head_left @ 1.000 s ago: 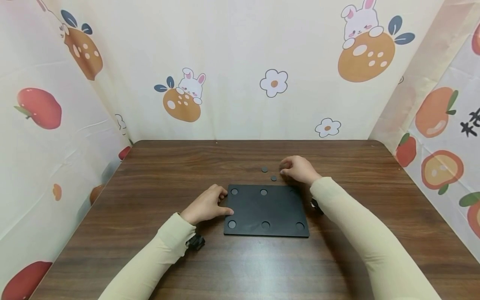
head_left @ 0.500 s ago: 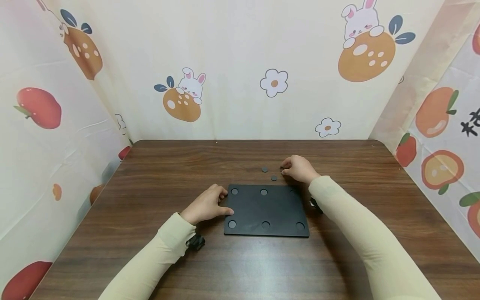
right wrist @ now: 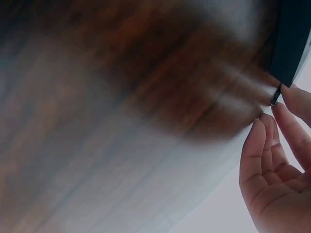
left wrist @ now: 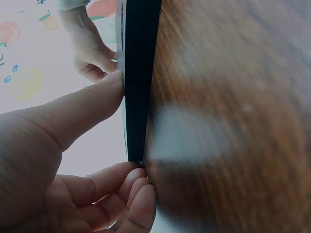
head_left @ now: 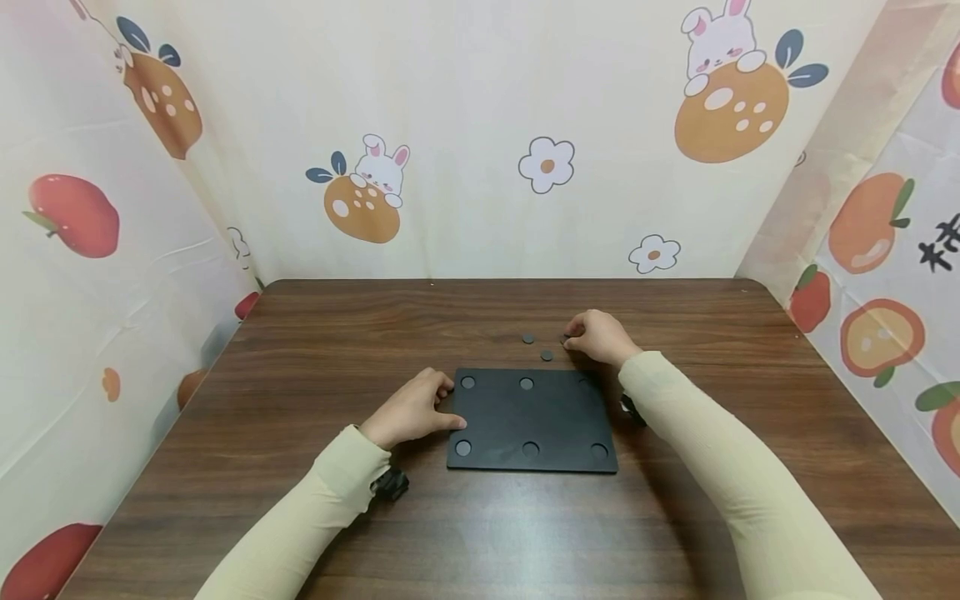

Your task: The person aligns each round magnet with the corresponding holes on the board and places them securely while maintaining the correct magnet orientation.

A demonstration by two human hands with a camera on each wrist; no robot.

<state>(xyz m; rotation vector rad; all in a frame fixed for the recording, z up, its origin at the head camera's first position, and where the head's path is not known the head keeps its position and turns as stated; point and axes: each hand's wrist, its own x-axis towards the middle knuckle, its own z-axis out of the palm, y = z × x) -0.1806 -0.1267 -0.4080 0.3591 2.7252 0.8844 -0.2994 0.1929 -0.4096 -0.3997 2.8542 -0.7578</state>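
A flat black board [head_left: 532,421] with round recesses along its near and far sides lies on the table. At its left edge my left hand [head_left: 412,410] holds it, the thumb on the top face and the curled fingers against the side. Beyond the far right corner, my right hand [head_left: 600,337] pinches a small dark disc [right wrist: 276,95] between thumb and forefinger, close to the tabletop. Two more dark discs lie to the left of that hand, a farther disc [head_left: 528,339] and a nearer disc [head_left: 547,356]. Shadow darkens the board's far right recess.
The brown wooden table [head_left: 337,325] reaches back to a patterned curtain [head_left: 465,208], which also hangs along both sides. A black wrist camera [head_left: 392,483] sits under the left cuff, near the tabletop.
The right hand's fingers have closed on a disc, which now shows at their tips. The left hand, the board and the two loose discs stay where they were.
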